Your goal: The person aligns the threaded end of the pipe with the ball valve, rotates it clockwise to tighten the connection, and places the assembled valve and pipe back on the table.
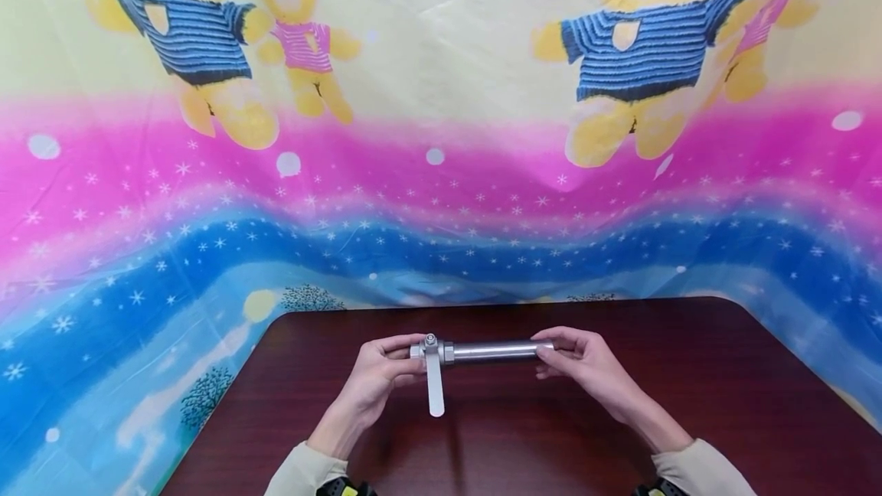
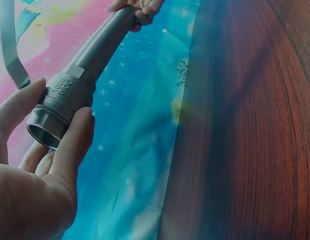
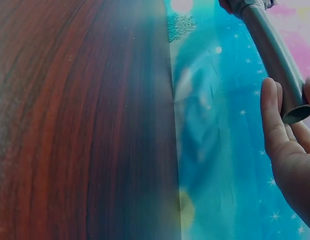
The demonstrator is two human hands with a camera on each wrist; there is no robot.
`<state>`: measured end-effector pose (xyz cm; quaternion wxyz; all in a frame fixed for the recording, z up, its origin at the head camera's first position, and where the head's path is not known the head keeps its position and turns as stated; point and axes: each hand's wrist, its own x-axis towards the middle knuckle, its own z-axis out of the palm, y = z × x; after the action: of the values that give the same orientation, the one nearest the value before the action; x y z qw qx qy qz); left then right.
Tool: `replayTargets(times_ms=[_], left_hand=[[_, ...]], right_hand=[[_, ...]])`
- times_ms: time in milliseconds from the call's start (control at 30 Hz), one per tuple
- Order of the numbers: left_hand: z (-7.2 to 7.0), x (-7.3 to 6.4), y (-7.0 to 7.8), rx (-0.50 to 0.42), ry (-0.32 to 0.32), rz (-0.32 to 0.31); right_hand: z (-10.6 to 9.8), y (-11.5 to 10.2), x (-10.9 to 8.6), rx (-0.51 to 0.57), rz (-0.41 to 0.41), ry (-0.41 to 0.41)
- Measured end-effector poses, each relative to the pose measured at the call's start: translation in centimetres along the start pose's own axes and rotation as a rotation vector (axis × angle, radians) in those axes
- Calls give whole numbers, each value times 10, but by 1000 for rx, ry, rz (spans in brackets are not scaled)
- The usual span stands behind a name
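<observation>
A metal ball valve (image 1: 431, 352) with a flat lever handle (image 1: 435, 389) is joined to a straight steel pipe (image 1: 492, 350), held level above the table. My left hand (image 1: 375, 373) grips the valve body at its open threaded end. In the left wrist view, the valve (image 2: 63, 95) shows raised "1000 WOG" lettering between thumb and fingers. My right hand (image 1: 586, 362) holds the pipe's far end between thumb and fingers. The right wrist view shows that end of the pipe (image 3: 285, 70) as an open round mouth. The lever points toward me.
Below the hands lies a dark reddish wood table (image 1: 537, 435) with rounded far corners. A printed cloth (image 1: 441, 197) with bears and snowflakes hangs behind it and along its sides.
</observation>
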<state>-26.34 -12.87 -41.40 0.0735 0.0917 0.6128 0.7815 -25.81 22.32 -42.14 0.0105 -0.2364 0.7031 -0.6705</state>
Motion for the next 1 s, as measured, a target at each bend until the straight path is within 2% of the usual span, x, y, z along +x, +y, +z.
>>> replayTargets(times_ms=[367, 533, 733, 867, 1000], left_hand=[[0, 0, 0, -3, 0, -2], [0, 0, 0, -6, -5, 1], [0, 0, -1, -19, 6, -3], [1, 0, -1, -4, 1, 3], [1, 0, -1, 17, -2, 9]], right_hand=[[0, 1, -1, 15, 21, -20], [0, 0, -1, 31, 4, -36], [0, 0, 0, 30, 29, -9], [1, 0, 1, 40, 3, -23], [2, 1, 1, 31, 12, -19]])
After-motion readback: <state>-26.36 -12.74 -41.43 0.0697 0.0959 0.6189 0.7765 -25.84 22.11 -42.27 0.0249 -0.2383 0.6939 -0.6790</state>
